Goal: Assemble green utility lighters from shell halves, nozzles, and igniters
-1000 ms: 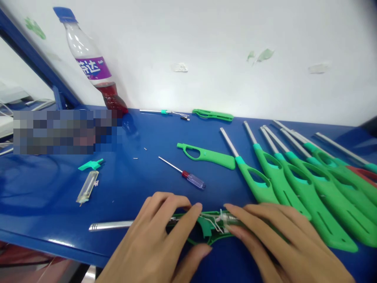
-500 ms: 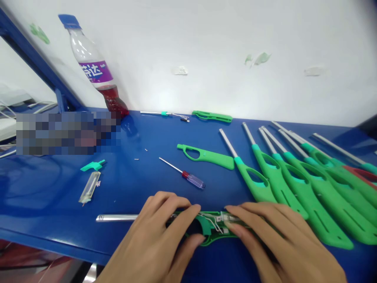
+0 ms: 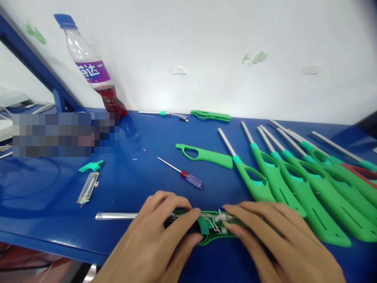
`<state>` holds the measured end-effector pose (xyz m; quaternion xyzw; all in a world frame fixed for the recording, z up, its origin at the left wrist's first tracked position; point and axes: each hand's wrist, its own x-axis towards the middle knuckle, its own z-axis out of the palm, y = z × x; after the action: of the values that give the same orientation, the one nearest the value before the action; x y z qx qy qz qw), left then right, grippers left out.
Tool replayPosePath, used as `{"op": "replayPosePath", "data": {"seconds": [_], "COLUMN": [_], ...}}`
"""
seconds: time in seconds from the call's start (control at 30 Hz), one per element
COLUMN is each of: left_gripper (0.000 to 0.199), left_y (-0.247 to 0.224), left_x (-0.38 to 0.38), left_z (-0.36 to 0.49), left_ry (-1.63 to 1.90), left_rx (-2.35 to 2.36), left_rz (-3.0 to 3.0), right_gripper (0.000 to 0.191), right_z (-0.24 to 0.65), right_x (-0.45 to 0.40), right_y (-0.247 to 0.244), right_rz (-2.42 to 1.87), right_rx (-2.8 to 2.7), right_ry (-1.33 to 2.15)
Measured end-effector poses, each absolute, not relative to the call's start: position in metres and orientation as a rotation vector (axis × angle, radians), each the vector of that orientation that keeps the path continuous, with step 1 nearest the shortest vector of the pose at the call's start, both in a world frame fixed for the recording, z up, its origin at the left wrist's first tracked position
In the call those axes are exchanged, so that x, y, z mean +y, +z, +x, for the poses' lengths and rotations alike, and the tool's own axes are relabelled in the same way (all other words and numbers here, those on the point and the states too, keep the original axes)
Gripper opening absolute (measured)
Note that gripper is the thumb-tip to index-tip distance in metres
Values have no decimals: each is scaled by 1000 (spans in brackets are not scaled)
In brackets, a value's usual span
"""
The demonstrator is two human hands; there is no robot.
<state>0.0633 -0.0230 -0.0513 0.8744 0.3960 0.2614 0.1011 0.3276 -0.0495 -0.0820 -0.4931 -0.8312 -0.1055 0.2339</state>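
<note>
An opened green lighter casing point(image 3: 212, 237) lies on the blue table at the front, its metal tube point(image 3: 116, 216) pointing left. Thin wires and a teal trigger point(image 3: 203, 225) show inside it. My left hand point(image 3: 159, 236) grips the casing around the trigger, thumb and fingers bent. My right hand point(image 3: 273, 236) has thumb and forefinger closed on a clear fuel tank point(image 3: 225, 217) at the casing's right part. The right end of the casing is hidden under my right hand.
Behind my hands lie a screwdriver point(image 3: 191, 179) and a green casing half point(image 3: 206, 156). Assembled lighters point(image 3: 318, 188) fan out at right. A loose clear tank point(image 3: 88, 188) and teal trigger point(image 3: 91, 166) lie left. A bottle point(image 3: 94, 72) stands by the wall, near another casing point(image 3: 210, 115).
The clear tank between my right fingers has tilted or shifted slightly inside the casing. Both hands stay nearly in place; the whole view has moved a little.
</note>
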Motion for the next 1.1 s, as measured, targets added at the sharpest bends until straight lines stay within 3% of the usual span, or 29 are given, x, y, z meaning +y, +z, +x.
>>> {"op": "replayPosePath", "data": {"seconds": [0.8,1.1], "left_gripper": [26,28], "left_y": [-52,-48], "left_x": [-20,-23], "left_z": [67,67], "left_ry": [782,618], "left_rx": [1058,1116], "left_rz": [2664,2689], "right_gripper": [33,48], "right_z": [332,324], "right_x": [-49,-61], "right_y": [-80,-84], "right_rz": [-1333,-1470], "right_rx": [-2319,-2211], "right_ry": [-233,-98]}}
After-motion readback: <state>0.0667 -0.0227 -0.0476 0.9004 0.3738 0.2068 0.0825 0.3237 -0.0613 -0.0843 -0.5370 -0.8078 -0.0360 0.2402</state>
